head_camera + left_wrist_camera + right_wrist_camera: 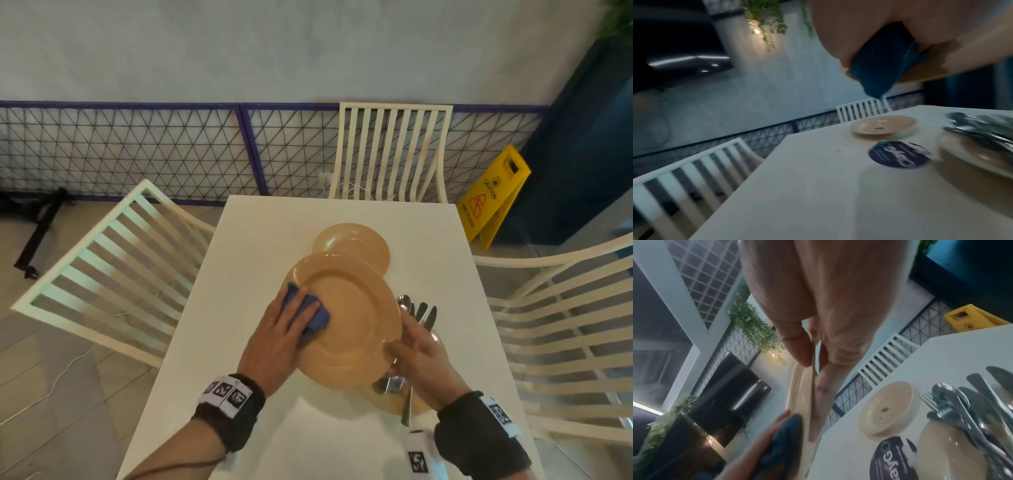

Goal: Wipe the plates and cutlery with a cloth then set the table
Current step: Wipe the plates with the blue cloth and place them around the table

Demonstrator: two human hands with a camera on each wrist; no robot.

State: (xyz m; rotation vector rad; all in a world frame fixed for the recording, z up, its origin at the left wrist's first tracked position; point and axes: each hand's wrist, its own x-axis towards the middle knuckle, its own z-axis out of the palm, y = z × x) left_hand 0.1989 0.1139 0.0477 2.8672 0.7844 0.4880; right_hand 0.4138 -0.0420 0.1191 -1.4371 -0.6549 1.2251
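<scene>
While the left hand (274, 337) presses a soft blue cloth (310, 313) against the raised plate (349, 322) at frame centre, the right hand (416, 356) pinches its rim; stiff, glossy, likely slippery and breakable, best held by opposite edges.

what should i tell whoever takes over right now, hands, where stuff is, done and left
Left hand presses the blue cloth on the raised plate. Right hand grips that plate's rim, clear of the table.
Small plate lies farther back on the table. Cutlery is piled on another plate at the right.
Done: wiping of the raised plate is under way.
Left: other plates, all cutlery, then setting the table.
</scene>
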